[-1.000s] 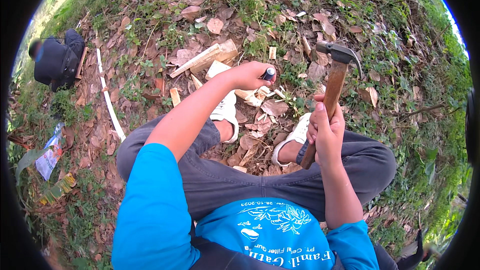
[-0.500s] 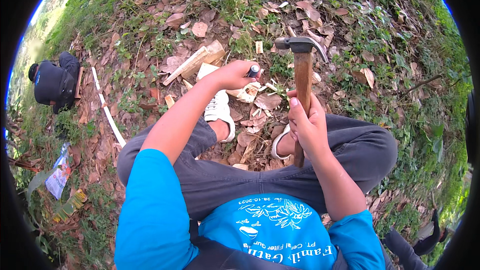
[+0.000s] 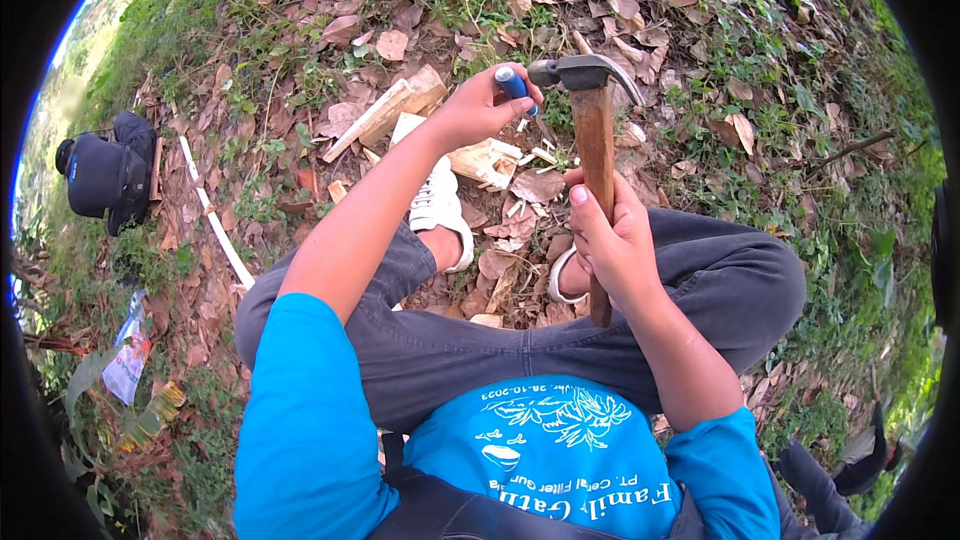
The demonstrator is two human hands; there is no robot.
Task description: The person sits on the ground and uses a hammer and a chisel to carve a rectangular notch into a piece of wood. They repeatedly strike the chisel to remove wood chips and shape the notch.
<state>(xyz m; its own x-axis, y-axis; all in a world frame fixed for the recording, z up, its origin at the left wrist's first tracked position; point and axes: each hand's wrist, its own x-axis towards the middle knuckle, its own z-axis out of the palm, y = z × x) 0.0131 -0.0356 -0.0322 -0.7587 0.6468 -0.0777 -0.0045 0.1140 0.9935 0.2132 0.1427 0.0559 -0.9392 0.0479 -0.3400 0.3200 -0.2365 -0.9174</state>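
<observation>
My left hand is closed around a short, blue-handled tool with a rounded grey end. The far end of that tool is hidden, so its kind does not show. In my right hand is a claw hammer, gripped by its wooden handle and held upright. The hammer's striking face is close beside the tool's top end; I cannot tell if they touch. Below my left hand lies a roughly cut piece of pale wood, with small wood chips scattered beside it.
Split wood pieces lie beyond my left forearm. My white shoes flank leaf-covered ground. To the left are a pale stick, a dark bag-like item and a plastic bag. Someone's dark-clothed limb shows at lower right.
My left hand has lifted the blue-handled tool away from me and turned it, so more blue shows. The hammer has shifted slightly left and away, its head now close to the tool.
</observation>
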